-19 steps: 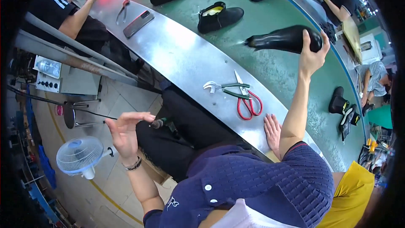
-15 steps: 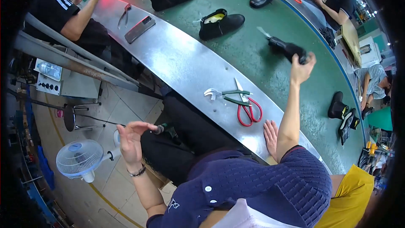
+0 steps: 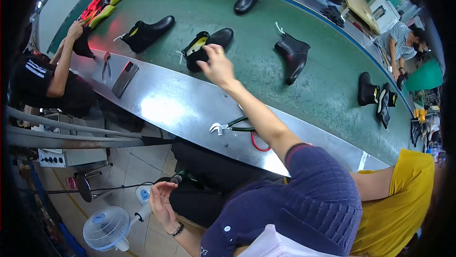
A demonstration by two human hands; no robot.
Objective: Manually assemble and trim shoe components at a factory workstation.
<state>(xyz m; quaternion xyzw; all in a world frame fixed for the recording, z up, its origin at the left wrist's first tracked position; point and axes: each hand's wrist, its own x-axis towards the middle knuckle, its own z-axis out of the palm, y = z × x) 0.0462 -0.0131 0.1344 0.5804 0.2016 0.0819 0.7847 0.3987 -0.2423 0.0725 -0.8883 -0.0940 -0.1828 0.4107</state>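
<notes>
My right hand (image 3: 218, 67) reaches across the green surface, fingers apart, at the near side of a black ankle boot (image 3: 221, 39) with a yellow lining. Whether its fingertips touch the boot I cannot tell. Another black ankle boot (image 3: 292, 57) lies on its side farther right, a white tag sticking out of its top. Held up above my lap, my left hand (image 3: 164, 202) is open with nothing in it. Below my right forearm lie green-handled pliers (image 3: 230, 126) and red-handled scissors (image 3: 259, 144), partly hidden by the arm.
Other black boots (image 3: 147, 33) rest on the green surface (image 3: 256, 43). A phone (image 3: 125, 79) and red-handled pincers (image 3: 107, 68) lie on the metal edge (image 3: 166, 107). Co-workers sit at left and far right; someone in yellow (image 3: 403, 200) is beside me. A fan (image 3: 107, 228) stands lower left.
My right hand has let go of the boot it held and moved left to another boot. The view has shifted, and the co-worker at left has leaned farther forward.
</notes>
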